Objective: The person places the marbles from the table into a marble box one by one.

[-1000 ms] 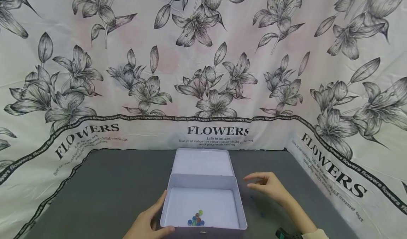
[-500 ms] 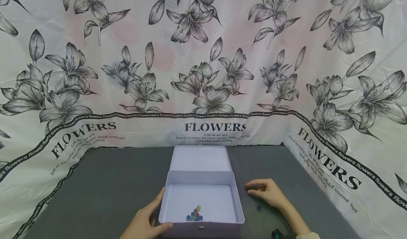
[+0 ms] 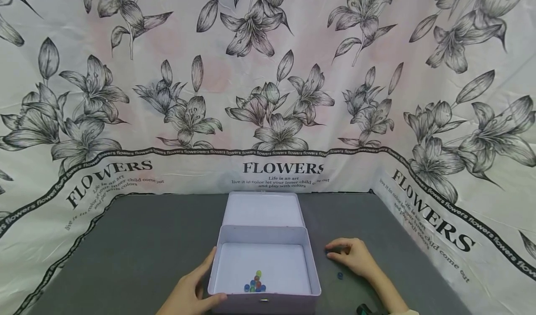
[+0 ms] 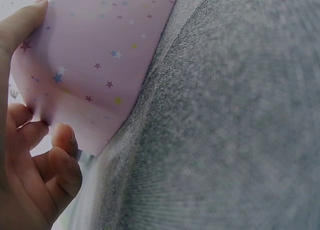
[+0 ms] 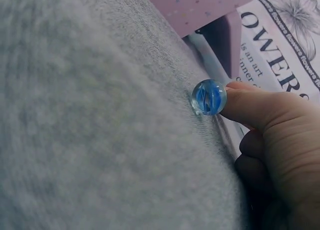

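Note:
An open lidded box (image 3: 311, 264), pink with small stars outside and pale inside, stands on the grey cloth with its lid (image 3: 264, 209) tipped back. Several coloured marbles (image 3: 255, 284) lie inside near its front wall. My left hand (image 3: 190, 284) holds the box's front left corner, thumb at the front rim and fingers along the left side. Right of the box, my right hand (image 3: 355, 255) is low over the cloth, pinching a small dark marble between thumb and index fingertips. A clear marble with a blue swirl (image 5: 209, 97) shows at the thumb tip in the right wrist view.
A loose dark blue marble (image 3: 340, 275) lies on the cloth just in front of my right hand. Flower-printed fabric (image 3: 284, 173) rises behind the grey surface (image 3: 159, 240) and along both sides. A dark device (image 3: 363, 309) sits at my right wrist.
My right hand has come down to the cloth and its fingertips have closed on a marble. The left hand stays at the box corner. The head view has shifted slightly.

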A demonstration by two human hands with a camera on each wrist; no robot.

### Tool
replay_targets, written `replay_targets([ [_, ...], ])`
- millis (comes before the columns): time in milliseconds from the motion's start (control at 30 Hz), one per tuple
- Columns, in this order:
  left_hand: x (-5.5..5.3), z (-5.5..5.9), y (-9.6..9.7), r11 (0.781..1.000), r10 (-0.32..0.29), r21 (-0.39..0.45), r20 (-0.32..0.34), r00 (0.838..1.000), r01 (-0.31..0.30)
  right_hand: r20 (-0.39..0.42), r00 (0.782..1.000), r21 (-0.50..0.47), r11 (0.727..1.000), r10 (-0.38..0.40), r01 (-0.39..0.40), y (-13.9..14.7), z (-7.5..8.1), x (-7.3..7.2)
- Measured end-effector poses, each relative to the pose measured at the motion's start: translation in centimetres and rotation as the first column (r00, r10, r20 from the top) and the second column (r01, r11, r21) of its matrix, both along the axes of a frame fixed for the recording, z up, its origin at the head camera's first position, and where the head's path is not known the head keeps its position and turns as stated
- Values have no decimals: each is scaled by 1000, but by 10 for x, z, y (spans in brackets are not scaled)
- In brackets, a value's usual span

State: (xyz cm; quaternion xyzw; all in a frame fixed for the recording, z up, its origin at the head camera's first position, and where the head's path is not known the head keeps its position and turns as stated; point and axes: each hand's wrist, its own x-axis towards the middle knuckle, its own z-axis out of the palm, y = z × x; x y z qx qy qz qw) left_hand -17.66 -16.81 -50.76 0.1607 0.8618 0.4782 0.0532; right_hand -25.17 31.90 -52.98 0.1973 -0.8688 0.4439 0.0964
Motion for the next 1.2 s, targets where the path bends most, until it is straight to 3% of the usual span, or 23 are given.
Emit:
replay_targets([
  [167, 0, 1, 1, 1000, 6, 7, 11, 1000, -6, -17, 999, 43, 998, -49, 50, 0, 0, 1],
  [467, 1, 2, 2, 1000, 9, 11, 15, 1000, -10, -118, 988, 89, 990, -100, 111, -2, 0, 0],
  [633, 1, 3, 1, 1000, 5, 23, 12, 1000, -5, -118, 985, 104, 985, -125, 137, -2, -1, -1],
  [800, 2, 1, 1, 1000, 3, 21, 13, 1000, -4, -61, 989, 93, 985, -138, 143, -2, -3, 0],
  [967, 2, 0, 1, 1000, -3, 21, 10, 1000, 2, 81, 987, 2, 991, -136, 136, -4, 1, -1],
  [1200, 1, 0, -1, 999, -14, 32, 2, 1000, 14, 183, 977, -114, 985, -110, 132, -15, 20, -9],
])
